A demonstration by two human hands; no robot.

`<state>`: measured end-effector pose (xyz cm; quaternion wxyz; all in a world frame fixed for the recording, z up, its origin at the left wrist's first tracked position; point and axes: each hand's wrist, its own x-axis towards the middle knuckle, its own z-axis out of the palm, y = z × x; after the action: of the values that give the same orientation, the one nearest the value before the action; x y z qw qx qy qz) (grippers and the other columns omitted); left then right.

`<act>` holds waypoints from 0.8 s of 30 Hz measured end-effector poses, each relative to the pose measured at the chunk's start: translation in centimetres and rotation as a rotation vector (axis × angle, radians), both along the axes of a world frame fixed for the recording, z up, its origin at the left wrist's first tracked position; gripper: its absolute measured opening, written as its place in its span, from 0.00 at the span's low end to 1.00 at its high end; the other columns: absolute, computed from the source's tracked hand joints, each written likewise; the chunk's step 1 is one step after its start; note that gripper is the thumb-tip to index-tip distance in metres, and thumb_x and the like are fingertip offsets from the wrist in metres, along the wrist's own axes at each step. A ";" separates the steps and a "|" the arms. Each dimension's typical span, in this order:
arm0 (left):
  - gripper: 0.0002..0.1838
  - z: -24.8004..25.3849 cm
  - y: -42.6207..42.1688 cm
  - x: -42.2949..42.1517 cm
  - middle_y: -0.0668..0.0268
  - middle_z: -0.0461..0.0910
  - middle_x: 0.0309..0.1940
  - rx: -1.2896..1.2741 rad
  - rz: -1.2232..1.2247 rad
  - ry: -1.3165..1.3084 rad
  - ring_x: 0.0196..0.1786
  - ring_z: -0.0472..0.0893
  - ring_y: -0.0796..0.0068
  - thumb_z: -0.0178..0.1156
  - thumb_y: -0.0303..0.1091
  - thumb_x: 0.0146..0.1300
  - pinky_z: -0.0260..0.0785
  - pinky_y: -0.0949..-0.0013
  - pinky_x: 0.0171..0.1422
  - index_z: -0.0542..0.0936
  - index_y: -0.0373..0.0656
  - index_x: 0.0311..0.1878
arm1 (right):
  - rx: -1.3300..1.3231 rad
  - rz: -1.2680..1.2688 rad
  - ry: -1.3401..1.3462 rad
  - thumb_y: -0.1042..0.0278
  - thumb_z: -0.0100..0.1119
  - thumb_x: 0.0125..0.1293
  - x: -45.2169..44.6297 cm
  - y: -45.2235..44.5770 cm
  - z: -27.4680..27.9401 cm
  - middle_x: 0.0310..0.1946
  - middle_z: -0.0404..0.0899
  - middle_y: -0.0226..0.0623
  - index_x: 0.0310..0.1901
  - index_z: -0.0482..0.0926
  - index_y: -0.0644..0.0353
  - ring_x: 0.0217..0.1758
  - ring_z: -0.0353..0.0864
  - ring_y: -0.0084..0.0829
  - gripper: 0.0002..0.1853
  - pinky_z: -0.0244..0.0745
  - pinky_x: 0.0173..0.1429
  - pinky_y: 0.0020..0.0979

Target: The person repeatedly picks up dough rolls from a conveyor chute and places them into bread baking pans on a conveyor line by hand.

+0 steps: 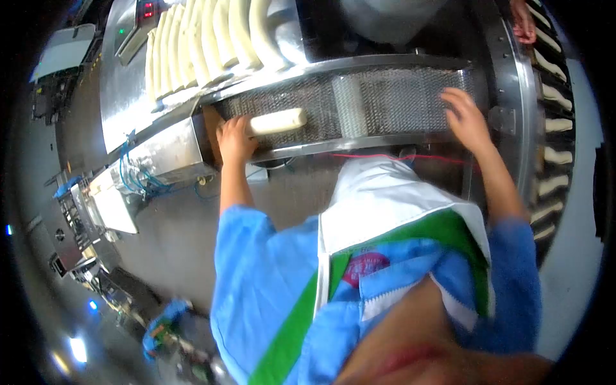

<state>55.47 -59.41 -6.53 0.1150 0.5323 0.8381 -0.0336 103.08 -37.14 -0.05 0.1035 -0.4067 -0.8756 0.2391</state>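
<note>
A short, pale dough roll [279, 121] lies lengthwise on the metal mesh conveyor belt [410, 96]. My left hand [236, 140] is at the belt's left end, its fingers curled against the near end of the roll; the exact contact is partly hidden. Over the belt's right end, my right hand [467, 120] has its fingers spread and holds nothing. Beyond the belt, several long dough strips [192, 45] lie side by side on a steel table [122, 96].
At right, dough pieces [557, 125] sit in a row of dark slots past a steel rail [527, 122]. Another person's hand [523, 25] is at the top right. Blue tubing [131, 173] hangs off the conveyor's left end. A person in blue [167, 324] is at lower left.
</note>
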 end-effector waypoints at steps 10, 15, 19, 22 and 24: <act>0.28 0.5 0.2 -2.2 0.67 0.76 0.56 -0.035 -0.039 0.007 0.62 0.71 0.64 0.59 0.23 0.48 0.56 0.49 0.69 0.75 0.56 0.57 | -0.250 0.455 -0.055 0.70 0.61 0.58 -17.8 -2.2 -3.2 0.55 0.73 0.39 0.56 0.74 0.55 0.59 0.72 0.42 0.22 0.70 0.62 0.39; 0.27 -0.6 -0.2 -2.3 0.68 0.76 0.54 0.029 -0.026 0.057 0.61 0.71 0.64 0.59 0.25 0.49 0.58 0.50 0.68 0.75 0.55 0.56 | -0.362 0.417 -0.156 0.64 0.64 0.57 -20.1 -3.5 -4.0 0.52 0.74 0.39 0.58 0.72 0.56 0.57 0.74 0.42 0.26 0.71 0.60 0.39; 0.27 -0.3 0.2 -1.5 0.68 0.77 0.53 0.003 -0.043 0.067 0.60 0.72 0.64 0.61 0.26 0.49 0.60 0.51 0.66 0.76 0.56 0.55 | -0.210 0.351 -0.164 0.63 0.67 0.53 -19.3 -4.0 -5.4 0.49 0.74 0.41 0.55 0.74 0.57 0.55 0.73 0.43 0.26 0.71 0.58 0.40; 0.26 -0.4 0.2 -1.2 0.68 0.77 0.52 0.013 -0.065 0.088 0.59 0.73 0.64 0.62 0.27 0.49 0.61 0.52 0.65 0.76 0.56 0.54 | -0.115 0.385 -0.236 0.65 0.68 0.50 -18.5 -3.8 -5.4 0.45 0.74 0.42 0.50 0.75 0.57 0.52 0.73 0.44 0.24 0.71 0.57 0.41; 0.25 -0.3 0.1 -1.0 0.68 0.78 0.51 0.034 -0.082 0.098 0.58 0.73 0.64 0.64 0.29 0.49 0.61 0.52 0.65 0.76 0.56 0.54 | -0.071 0.355 -0.242 0.67 0.67 0.49 -17.8 -4.1 -5.6 0.43 0.73 0.42 0.48 0.75 0.58 0.51 0.73 0.44 0.23 0.71 0.56 0.42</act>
<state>54.47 -59.30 -6.87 0.0632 0.5657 0.8206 -0.0503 85.28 -41.25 -5.63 -0.0605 -0.2752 -0.9306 0.2336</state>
